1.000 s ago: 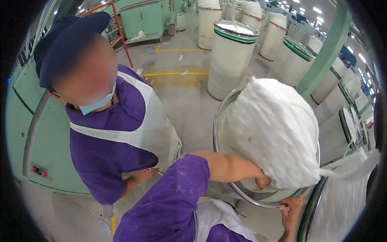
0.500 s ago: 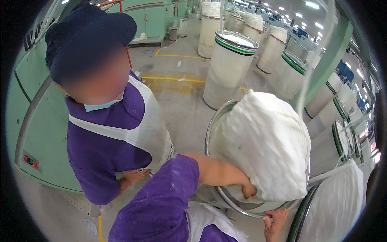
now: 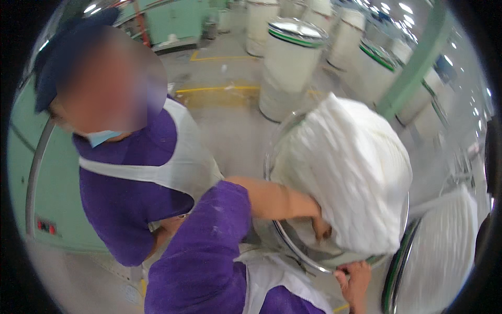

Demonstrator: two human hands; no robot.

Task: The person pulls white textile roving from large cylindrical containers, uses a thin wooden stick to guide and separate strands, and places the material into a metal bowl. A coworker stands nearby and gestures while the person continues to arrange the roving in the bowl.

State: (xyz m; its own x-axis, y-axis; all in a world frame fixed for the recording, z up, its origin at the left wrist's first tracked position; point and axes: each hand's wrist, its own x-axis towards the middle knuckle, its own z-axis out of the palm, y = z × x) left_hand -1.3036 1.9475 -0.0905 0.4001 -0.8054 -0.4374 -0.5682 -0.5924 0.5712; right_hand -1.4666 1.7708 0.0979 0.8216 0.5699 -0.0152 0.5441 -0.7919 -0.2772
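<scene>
A tall mound of coiled white cotton sliver (image 3: 361,178) leans in a round can with a shiny metal rim (image 3: 295,252). My left hand (image 3: 321,228) reaches down inside the can, against the lower near-left side of the mound. Its fingers are bent and partly tucked under the cotton, so their tips are hidden. On the near rim, my right hand (image 3: 355,280) is closed over the metal edge, its thumb on the left. Both hands look slightly blurred.
A co-worker in a purple shirt and white apron (image 3: 180,136) stands close at left, before a green machine (image 3: 63,193). Another sliver-filled can (image 3: 444,256) is at the right. Beyond stand a tall white can (image 3: 290,68), several more cans and a slanting green post (image 3: 413,65).
The view has shifted, with the background now higher in the picture. The co-worker's head has turned and moved left. Both my hands keep their places at the can.
</scene>
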